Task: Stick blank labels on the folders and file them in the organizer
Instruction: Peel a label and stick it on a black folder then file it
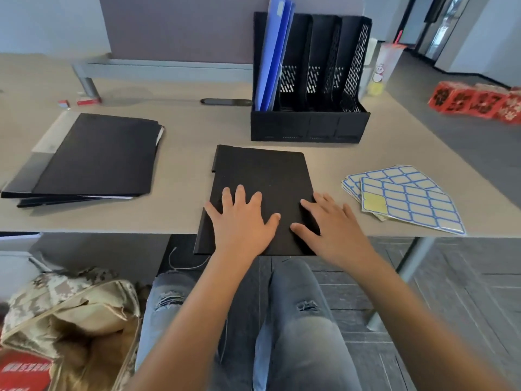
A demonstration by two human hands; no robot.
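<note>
A black folder (262, 190) lies flat on the desk (183, 153), its long axis running near to far, with its near end hanging just over the desk's near edge and its far end pointing toward the black organizer (310, 119). The left hand (242, 221) rests palm down on the folder's near half, fingers spread and flat, gripping nothing. The right hand (335, 227) lies just to the right of it, also open with fingers splayed, its fingertips over the folder's right edge. Blue folders (272, 55) stand upright in the organizer's leftmost compartment, leaning slightly right; the other compartments hold no folders. A stack of black folders (95, 156) lies flat on the left of the desk, well apart. Sheets of blue-bordered blank labels (406, 198) lie fanned on the right, near the right hand.
</note>
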